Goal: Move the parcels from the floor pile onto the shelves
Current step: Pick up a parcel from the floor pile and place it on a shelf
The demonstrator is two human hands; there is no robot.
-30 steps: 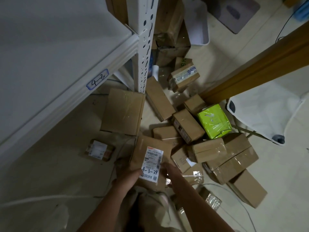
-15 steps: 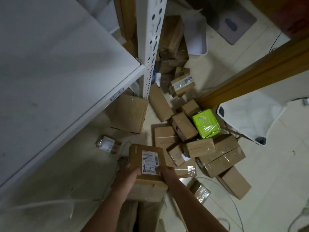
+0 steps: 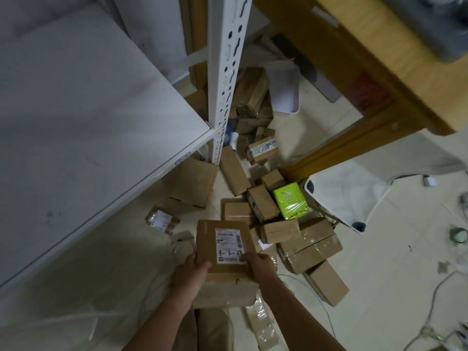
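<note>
I hold a brown cardboard parcel in front of me, above the floor; its white label reads 4-3-24. My left hand grips its left side and my right hand grips its right side, thumb on the label. The floor pile of brown parcels, with one bright green parcel, lies just beyond. A white shelf board fills the left of the view, held by a perforated white upright.
A flat box and a small labelled packet lie under the shelf edge. A wooden table stands at the right, with a white fabric seat below it. Cables and a tape roll lie on the floor at right.
Both hands have lifted the labelled parcel off the pile. The view has risen, so the shelf board and upright now fill more of the frame.
</note>
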